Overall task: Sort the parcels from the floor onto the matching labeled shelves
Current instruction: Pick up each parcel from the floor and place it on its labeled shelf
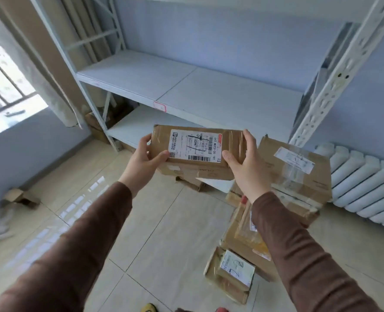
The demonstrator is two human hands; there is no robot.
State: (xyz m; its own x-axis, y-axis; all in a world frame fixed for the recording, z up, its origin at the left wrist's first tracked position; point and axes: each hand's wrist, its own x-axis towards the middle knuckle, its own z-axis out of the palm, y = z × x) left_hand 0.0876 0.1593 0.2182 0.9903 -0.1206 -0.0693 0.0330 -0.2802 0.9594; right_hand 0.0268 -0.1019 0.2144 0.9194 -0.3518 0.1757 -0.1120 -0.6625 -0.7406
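Head view: both hands' fingers (158, 155) grasping flat brown parcel (197, 145) w/ white barcode label (195, 146).

Held parcel (197, 146): matt brown cardboard, glossy clear tape, white paper label (195, 146). Behind it, the shelving (209, 91) is matt painted metal; below it, floor tiles (159, 233) shine glossy.

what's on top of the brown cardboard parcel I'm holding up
A white shipping label with a barcode and black pen strokes is stuck on the flat brown cardboard parcel, under clear tape. The left hand thumb covers its lower corner. The right hand grips the other end.
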